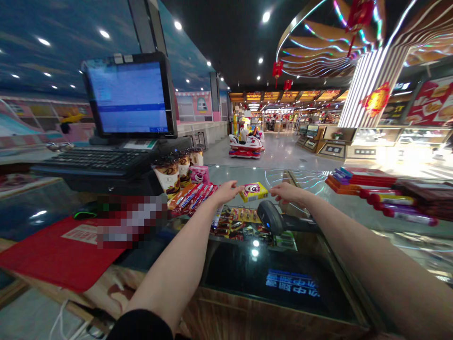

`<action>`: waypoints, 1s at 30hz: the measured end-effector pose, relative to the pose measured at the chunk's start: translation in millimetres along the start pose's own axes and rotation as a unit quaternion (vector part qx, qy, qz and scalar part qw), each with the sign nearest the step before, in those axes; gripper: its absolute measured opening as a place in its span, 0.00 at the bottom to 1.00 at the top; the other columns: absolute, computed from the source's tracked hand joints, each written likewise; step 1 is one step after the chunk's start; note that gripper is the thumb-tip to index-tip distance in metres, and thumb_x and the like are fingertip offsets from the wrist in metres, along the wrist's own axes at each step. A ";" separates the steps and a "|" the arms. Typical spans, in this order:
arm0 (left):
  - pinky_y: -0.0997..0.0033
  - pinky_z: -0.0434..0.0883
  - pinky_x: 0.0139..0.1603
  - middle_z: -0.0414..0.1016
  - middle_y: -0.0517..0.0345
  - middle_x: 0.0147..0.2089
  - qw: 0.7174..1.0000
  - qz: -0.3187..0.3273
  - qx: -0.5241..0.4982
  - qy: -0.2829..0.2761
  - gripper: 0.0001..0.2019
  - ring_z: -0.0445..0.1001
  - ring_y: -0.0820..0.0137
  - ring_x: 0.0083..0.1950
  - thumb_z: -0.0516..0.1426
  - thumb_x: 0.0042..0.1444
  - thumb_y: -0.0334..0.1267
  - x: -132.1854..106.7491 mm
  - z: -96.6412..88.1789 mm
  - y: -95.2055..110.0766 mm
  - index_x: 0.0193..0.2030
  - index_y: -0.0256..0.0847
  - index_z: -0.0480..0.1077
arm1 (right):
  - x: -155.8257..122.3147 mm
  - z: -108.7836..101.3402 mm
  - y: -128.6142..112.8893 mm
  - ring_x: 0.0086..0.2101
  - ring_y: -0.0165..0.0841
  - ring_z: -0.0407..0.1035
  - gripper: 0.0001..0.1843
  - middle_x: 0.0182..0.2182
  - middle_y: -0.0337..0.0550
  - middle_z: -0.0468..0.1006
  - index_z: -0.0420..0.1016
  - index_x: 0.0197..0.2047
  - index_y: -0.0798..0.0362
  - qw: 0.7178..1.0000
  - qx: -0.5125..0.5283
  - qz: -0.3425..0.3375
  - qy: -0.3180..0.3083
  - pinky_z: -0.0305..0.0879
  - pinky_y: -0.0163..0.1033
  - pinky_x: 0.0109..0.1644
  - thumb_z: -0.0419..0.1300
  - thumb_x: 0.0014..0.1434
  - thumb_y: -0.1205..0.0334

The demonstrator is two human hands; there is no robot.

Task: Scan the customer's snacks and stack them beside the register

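Ceiling lamps (pixel 266 17) speckle the bench (pixel 226 269) with glare; right-hand showcases (pixel 414 139) burn out white; edges stretch and blur.

Overhead, a dark ceiling (pixel 219 52) dotted with round white lights (pixel 266 17). To the left, a cloudy blue ceiling (pixel 21 47) above a pink building front (pixel 189 106) with a small window (pixel 202 104), then a low pale wall (pixel 219 130). Across the middle, a glossy grey floor (pixel 283 160), bright with reflections, and on it a white-and-red ride-on car (pixel 246 143). To the right, a white ribbed column (pixel 368 85) flaring into wavy lit bands (pixel 318 61), near hanging red lanterns (pixel 277 69). Farther right, a red food poster (pixel 433 101) above glowing glass display cases (pixel 399 137). Far back, yellow-lit shopfronts (pixel 283 96). Nearest, a glass-topped counter (pixel 226 267) with a wood-grain front.
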State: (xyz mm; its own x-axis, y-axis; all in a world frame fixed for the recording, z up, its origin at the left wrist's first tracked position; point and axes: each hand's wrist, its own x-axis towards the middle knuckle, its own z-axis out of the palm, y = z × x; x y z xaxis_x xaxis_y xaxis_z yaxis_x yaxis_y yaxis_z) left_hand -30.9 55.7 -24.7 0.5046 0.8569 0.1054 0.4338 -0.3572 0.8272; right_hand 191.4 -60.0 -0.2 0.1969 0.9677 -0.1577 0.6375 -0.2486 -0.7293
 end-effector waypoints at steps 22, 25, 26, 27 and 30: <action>0.73 0.73 0.42 0.79 0.46 0.46 0.980 -0.055 -0.192 -0.007 0.18 0.78 0.68 0.45 0.63 0.50 0.33 -1.2 10.9 3.4 0.49 0.33 0.72 | 36.2 14.2 -16.1 0.28 0.27 0.70 0.10 0.30 0.46 0.78 0.77 0.40 0.60 0.976 0.206 -0.047 0.045 0.70 0.29 0.28 0.54 0.59 0.71; 0.72 0.73 0.41 0.78 0.43 0.49 0.976 -0.064 -0.208 0.012 0.30 0.78 0.68 0.43 0.64 0.48 0.29 -2.3 12.6 3.6 0.60 0.33 0.64 | 40.3 14.1 -17.8 0.31 0.29 0.71 0.13 0.32 0.45 0.79 0.79 0.43 0.57 0.982 0.135 -0.097 0.084 0.70 0.30 0.30 0.55 0.57 0.71; 0.72 0.73 0.41 0.78 0.43 0.48 0.976 -0.066 -0.208 0.012 0.32 0.78 0.69 0.42 0.63 0.48 0.28 -2.7 12.9 3.9 0.61 0.33 0.62 | 41.6 13.7 -17.9 0.32 0.30 0.71 0.15 0.34 0.44 0.79 0.79 0.44 0.56 0.983 0.110 -0.113 0.095 0.71 0.31 0.30 0.55 0.57 0.71; 0.73 0.72 0.40 0.78 0.44 0.47 0.977 -0.068 -0.203 0.009 0.32 0.78 0.70 0.41 0.63 0.48 0.26 -3.1 13.1 4.5 0.61 0.32 0.62 | 42.9 13.1 -17.7 0.33 0.30 0.72 0.16 0.35 0.44 0.80 0.79 0.45 0.55 0.982 0.089 -0.127 0.106 0.72 0.31 0.31 0.55 0.56 0.71; 0.74 0.72 0.40 0.79 0.49 0.42 0.984 -0.057 -0.169 -0.013 0.23 0.76 0.73 0.37 0.60 0.49 0.24 -4.1 13.0 6.7 0.54 0.32 0.69 | 46.6 11.1 -16.2 0.32 0.30 0.73 0.18 0.40 0.43 0.80 0.78 0.48 0.54 0.976 0.044 -0.161 0.137 0.72 0.34 0.34 0.56 0.55 0.70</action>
State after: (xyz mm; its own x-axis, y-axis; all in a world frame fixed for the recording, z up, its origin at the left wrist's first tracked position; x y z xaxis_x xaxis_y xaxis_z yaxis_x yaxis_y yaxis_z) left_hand -20.4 45.0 -26.7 0.4871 0.8733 -0.0090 0.2175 -0.1112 0.9697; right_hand 182.0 -10.4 -3.1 0.1968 0.9438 0.2654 0.6349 0.0836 -0.7681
